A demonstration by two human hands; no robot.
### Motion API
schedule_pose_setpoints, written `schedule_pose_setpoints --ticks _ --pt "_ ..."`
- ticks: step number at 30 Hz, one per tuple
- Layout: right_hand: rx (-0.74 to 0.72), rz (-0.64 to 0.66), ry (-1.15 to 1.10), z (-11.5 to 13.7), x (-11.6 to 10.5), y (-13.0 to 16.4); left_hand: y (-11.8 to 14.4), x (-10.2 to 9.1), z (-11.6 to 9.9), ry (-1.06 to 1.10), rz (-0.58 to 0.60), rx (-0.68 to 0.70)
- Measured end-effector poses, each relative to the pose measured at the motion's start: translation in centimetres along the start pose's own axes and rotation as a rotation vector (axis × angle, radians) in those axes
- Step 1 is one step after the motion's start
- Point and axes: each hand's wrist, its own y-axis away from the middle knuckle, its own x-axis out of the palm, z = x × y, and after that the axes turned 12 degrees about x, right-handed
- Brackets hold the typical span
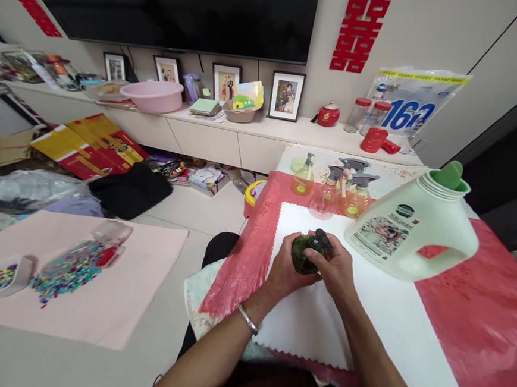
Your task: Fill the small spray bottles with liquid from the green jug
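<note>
Both hands are around a dark green pump bottle (302, 254) above a white scallop-edged sheet (313, 320). My left hand (286, 269) wraps the bottle's body from the left. On the other side, my right hand (338, 265) has its fingers closed about the bottle near its black pump top (322, 239). A large pale green detergent jug (405, 235) with a handle stands to the right. Beyond the hands are a yellowish spray bottle (303, 181), a pinkish spray bottle (324, 200) and another yellow one (356, 200), the latter two with dark grey heads.
Red plastic sheeting (484, 283) covers the table under the white sheet. Behind, a long cabinet (209, 135) carries picture frames, a pink basin (152, 97) and glass jars (357, 115). Lower left, a pink mat (93, 314) holds scattered colourful beads (68, 277) and a white container (5, 276).
</note>
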Motion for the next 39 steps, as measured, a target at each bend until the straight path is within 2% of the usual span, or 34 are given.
schedule_pose_setpoints --ticks 5,8,12,15,19,23,26,29,31,32,35,39 --pt "-0.081 0.125 0.146 -0.5 -0.4 0.0 0.6 -0.3 1.0 0.043 -0.004 0.001" --pt "-0.096 0.148 0.239 -1.3 -0.6 0.3 1.0 -0.4 2.3 0.066 0.024 0.076" --pt "-0.112 0.048 0.302 -1.3 -0.6 1.3 1.2 -0.4 3.2 0.016 0.064 0.197" --pt "-0.103 -0.054 0.324 -0.2 -1.5 2.8 1.3 -0.7 3.2 -0.057 0.151 0.226" --pt "-0.01 -0.156 0.242 2.3 -5.2 6.7 1.3 -1.3 3.0 -0.174 0.313 0.213" --pt "0.068 -0.232 0.153 4.5 -11.1 11.5 1.1 -1.7 3.1 -0.264 0.382 0.215" --pt "0.075 -0.435 0.131 5.2 -16.2 13.1 0.8 -1.7 3.1 -0.316 0.43 0.289" --pt "0.067 -0.712 0.18 5.0 -21.3 11.7 0.6 -1.7 2.8 -0.368 0.454 0.367" --pt "0.115 -0.908 0.293 4.3 -24.4 9.3 0.5 -1.6 2.5 -0.406 0.452 0.388" --pt "0.163 -0.952 0.352 3.8 -25.7 7.8 0.5 -1.6 2.3 -0.423 0.451 0.393" --pt "0.213 -0.988 0.399 2.3 -28.8 2.9 0.5 -1.5 2.1 -0.462 0.454 0.398" --pt "0.208 -0.989 0.468 0.6 -31.0 -3.0 0.7 -1.6 2.5 -0.494 0.426 0.406"
